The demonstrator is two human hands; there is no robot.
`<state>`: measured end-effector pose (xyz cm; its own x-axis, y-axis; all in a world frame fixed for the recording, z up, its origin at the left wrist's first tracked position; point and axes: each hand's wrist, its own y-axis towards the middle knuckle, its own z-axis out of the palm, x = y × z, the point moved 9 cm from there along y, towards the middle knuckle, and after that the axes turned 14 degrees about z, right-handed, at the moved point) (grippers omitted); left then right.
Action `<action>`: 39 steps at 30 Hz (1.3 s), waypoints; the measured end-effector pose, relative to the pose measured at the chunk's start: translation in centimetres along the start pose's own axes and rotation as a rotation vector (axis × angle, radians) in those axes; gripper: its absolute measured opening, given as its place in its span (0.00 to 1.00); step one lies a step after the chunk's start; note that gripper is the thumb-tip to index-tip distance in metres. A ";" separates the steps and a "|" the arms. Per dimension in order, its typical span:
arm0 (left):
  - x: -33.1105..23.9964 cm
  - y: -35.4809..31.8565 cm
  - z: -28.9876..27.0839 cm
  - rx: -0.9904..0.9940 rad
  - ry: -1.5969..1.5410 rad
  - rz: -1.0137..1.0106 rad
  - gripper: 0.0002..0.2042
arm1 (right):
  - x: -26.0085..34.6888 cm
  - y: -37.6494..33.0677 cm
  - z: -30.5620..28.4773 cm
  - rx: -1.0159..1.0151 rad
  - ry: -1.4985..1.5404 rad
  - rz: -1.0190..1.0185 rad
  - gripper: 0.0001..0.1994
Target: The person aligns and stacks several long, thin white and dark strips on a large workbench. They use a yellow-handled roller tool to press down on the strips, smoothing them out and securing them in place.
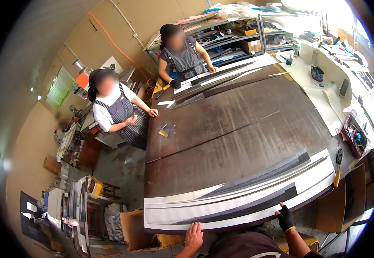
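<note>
A long white sheet [169, 214] lies along the near edge of the big dark table. On it rests a dark grey strip [247, 205], tapering toward the left. My left hand [194, 236] is bare, with its fingers stretched out on the sheet's near edge, close to the strip's thin end. My right hand [285, 218] wears a black fingerless glove. Its fingertips are spread at the sheet's near edge, just below the wide end of the dark strip; neither hand holds anything. Beyond the strip, a thin rod [273, 177] and another grey strip [264, 173] lie roughly parallel.
Across the table [221, 120] stand two people, one in a striped apron [131, 124], one beside more long strips [221, 75]. A yellow-handled tool [337, 178] lies at the right edge, near a red tray [353, 136]. Cardboard boxes [137, 230] stand below the table.
</note>
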<state>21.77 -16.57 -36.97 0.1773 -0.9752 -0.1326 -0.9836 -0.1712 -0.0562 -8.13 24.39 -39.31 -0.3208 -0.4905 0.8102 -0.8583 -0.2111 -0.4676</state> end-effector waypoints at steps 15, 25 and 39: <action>-2.5 0.5 0.4 0.139 -0.075 -0.079 0.28 | -5.2 5.4 -37.4 -1.304 -0.556 0.066 0.37; -3.0 2.0 -1.7 0.172 -0.088 -0.139 0.29 | -15.3 15.6 -45.4 -0.829 -0.270 0.407 0.24; -0.9 1.0 -2.0 -0.038 -0.075 0.058 0.32 | -9.1 0.9 -11.6 -0.403 0.566 0.012 0.03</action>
<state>20.57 -16.13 -34.89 0.1202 -0.9706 -0.2084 -0.9926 -0.1210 -0.0089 -10.67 38.42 -42.99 -0.3968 0.0485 0.9166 -0.9000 0.1759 -0.3989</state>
